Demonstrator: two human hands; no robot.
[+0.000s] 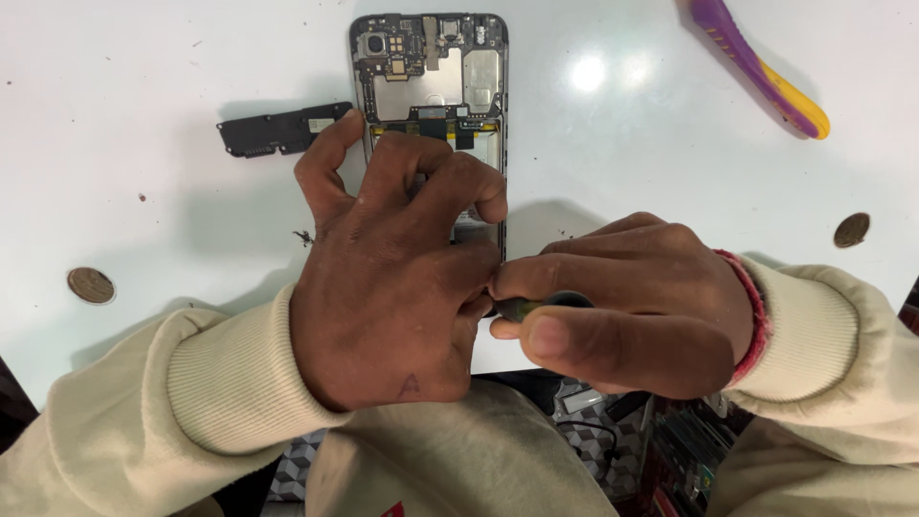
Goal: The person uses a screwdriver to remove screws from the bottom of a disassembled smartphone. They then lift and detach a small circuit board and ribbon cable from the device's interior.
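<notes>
Here we've got the right hand (632, 302) closed around a dark screwdriver handle (541, 304), thumb under, fingers over. Our left hand (392, 278) presses down on the opened phone (431, 72), fingers curled on its lower half, holding nothing else. Phone lies flat on the white table (622, 144). Beyond: black cover piece (278, 132) left, purple-yellow tool (756, 67) far right.

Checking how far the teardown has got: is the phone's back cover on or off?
Off. The phone lies on the white table with its circuit board and camera module bare; the left hand covers its lower half.
</notes>
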